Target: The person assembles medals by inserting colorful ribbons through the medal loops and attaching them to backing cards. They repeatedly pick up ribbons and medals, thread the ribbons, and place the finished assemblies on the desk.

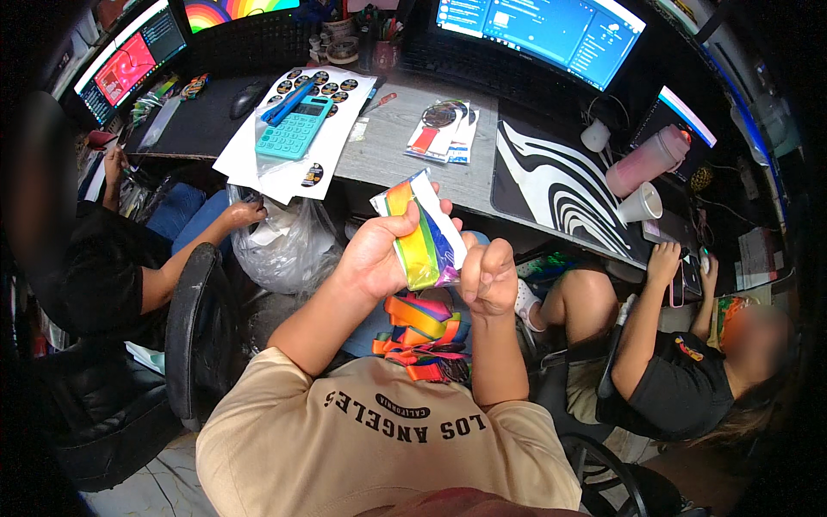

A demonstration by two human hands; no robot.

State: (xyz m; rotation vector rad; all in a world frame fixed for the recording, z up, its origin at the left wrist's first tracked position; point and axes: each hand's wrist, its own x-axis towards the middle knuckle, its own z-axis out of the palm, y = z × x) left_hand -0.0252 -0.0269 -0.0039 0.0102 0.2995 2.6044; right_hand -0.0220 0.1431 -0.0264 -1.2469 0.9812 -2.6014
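My left hand (379, 247) grips a small clear plastic packet (415, 250), thumb across its front and fingers behind. Inside it are a folded ribbon in yellow, green, blue and purple and something white. At the packet's right edge, my right hand (489, 274) is closed, its fingers curled and its thumb side against the plastic. Whatever lies inside that curl is hidden. Below the packet, a pile of bright ribbons (422, 332) in orange, pink, yellow and blue rests on my lap.
Ahead is a grey desk (379, 159) with printed sheets (245, 159), a teal calculator (295, 129) and packaged items (441, 129). A plastic bag (280, 250) hangs by its edge. A white cup (640, 203) and pink bottle (646, 162) stand right. Co-workers sit on both sides.
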